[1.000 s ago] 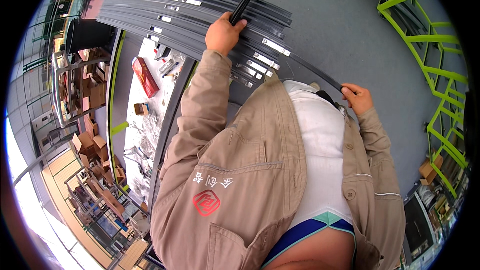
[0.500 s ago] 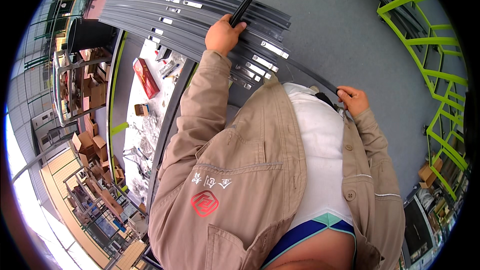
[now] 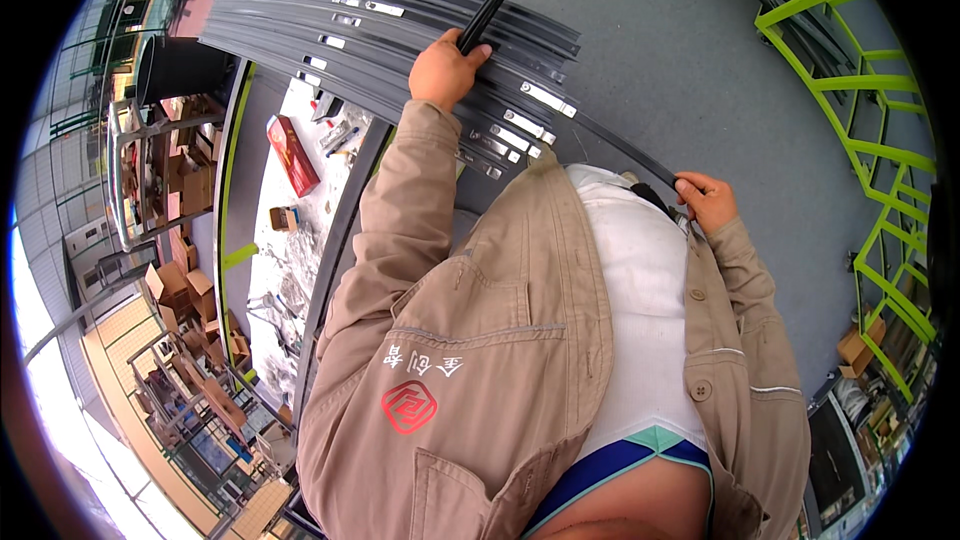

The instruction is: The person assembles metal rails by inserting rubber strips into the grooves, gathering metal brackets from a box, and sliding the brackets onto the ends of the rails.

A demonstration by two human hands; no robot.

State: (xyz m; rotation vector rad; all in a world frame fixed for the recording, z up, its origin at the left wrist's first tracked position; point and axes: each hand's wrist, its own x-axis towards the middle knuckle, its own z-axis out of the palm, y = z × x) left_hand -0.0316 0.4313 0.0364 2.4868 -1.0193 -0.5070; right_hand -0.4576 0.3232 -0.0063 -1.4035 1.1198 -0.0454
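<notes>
Long dark grey metal profiles (image 3: 290, 15) lie side by side at the far left, several with small silver plates set in them. My left hand (image 3: 443, 70) is closed over these profiles, gripping a bunch of thin black strips (image 3: 487, 14) that points up and away to the right. At the right, my right hand (image 3: 708, 202) pinches the near end of a narrow dark strip (image 3: 625, 147) between thumb and fingers. This strip slants from the profiles' right ends toward my body. What lies inside my left fist is partly hidden.
Left of me stands a table with a white, stained top (image 3: 280, 285), bearing a red box (image 3: 292, 157) and a small open carton (image 3: 284, 219). A black bin (image 3: 180, 70) is beyond it. Bright green frames (image 3: 850, 90) with dark profiles stand at the right on grey floor.
Almost nothing differs. Both hands keep their grip and place, and the strip between the profiles and my right hand has barely shifted.
</notes>
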